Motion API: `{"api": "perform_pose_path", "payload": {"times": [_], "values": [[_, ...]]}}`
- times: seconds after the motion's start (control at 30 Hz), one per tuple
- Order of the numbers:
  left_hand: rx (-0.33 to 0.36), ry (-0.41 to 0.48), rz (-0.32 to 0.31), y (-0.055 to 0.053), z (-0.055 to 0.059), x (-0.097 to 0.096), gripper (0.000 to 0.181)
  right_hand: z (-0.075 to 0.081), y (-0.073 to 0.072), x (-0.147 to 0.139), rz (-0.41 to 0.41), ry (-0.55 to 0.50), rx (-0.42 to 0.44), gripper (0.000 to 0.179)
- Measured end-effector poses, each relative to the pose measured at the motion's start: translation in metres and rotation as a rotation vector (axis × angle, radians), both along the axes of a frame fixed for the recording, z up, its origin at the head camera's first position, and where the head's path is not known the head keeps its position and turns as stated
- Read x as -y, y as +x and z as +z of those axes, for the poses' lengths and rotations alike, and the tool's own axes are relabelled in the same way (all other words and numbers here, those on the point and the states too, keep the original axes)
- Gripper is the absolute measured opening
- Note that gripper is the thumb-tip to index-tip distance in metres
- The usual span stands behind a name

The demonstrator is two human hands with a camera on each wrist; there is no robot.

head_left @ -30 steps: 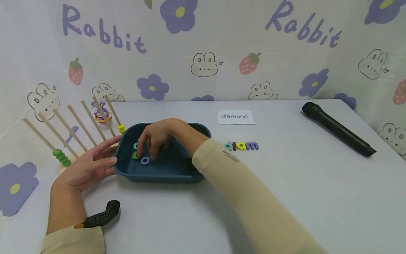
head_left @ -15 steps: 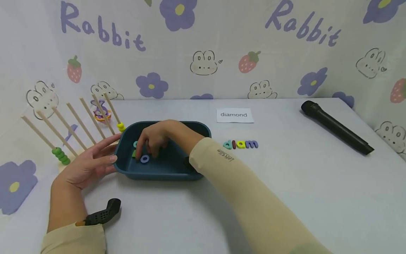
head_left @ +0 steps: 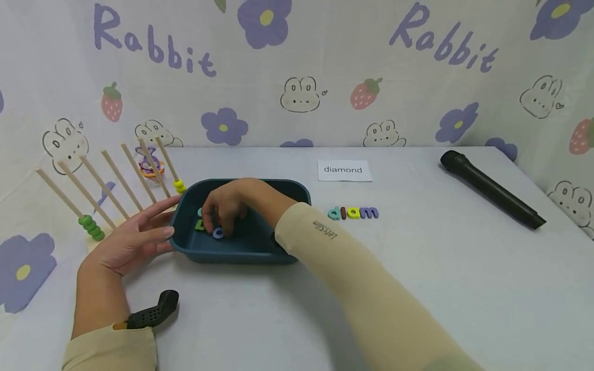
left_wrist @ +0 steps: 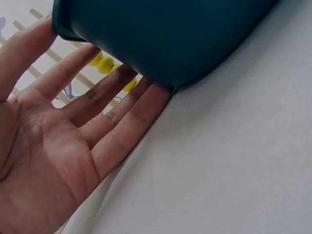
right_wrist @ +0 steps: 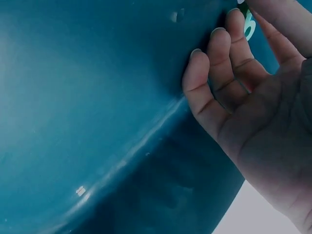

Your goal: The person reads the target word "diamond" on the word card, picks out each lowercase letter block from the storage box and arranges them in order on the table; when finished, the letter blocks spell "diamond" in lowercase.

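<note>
My left hand [head_left: 132,239] rests against the left end of the blue plastic bin [head_left: 241,257], its fingers straight along the outer wall [left_wrist: 146,39] and its thumb at the rim. Inside the bin, my right hand [head_left: 227,206] reaches down with bent fingers. Finger and thumb pinch a purple letter o [head_left: 217,233] at the bin floor, partly covering it. Just left of the fingertips lie a green letter [head_left: 199,225] and a teal letter [head_left: 200,212], which shows as a loop past the fingers in the right wrist view.
Right of the bin stand the letters d, i, a, m [head_left: 353,213] in a row, below a card [head_left: 345,170] reading "diamond". A black microphone [head_left: 492,190] lies at the right. Behind my left hand is a peg rack [head_left: 111,175] with beads, near a small purple figure [head_left: 149,162].
The right hand's fingertips have shifted from the green letter to the purple o and closed round it, nudging it slightly rightward. The left hand has stayed on the bin.
</note>
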State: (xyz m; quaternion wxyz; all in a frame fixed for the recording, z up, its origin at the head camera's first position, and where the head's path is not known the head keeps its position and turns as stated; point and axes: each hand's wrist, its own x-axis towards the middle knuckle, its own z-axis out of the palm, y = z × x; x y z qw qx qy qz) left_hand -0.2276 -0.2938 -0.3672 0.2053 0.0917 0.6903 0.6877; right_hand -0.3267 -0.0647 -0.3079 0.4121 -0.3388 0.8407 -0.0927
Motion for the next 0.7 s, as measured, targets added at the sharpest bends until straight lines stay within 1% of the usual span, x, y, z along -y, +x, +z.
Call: {"api": "perform_pose_path", "payload": {"times": [0.2,0.3,0.43,0.57,0.7], "values": [[-0.009,0.001,0.0,0.0,0.001,0.003,0.066,0.001,0.002,0.006,0.031,0.032,-0.073,0.026],[-0.011,0.003,-0.002,-0.001,0.001,0.005,0.066,0.001,0.001,0.007,0.032,0.023,-0.076,0.024],[-0.006,-0.006,0.001,0.0,0.0,0.006,0.067,0.0,-0.002,0.002,0.018,-0.025,-0.029,0.021],[-0.009,-0.009,0.005,0.002,-0.001,0.004,0.068,0.001,-0.005,-0.006,-0.026,-0.082,0.044,0.019],[-0.018,0.006,0.001,0.002,-0.002,0.001,0.069,0.004,-0.007,-0.014,-0.045,-0.126,0.078,0.018]]}}
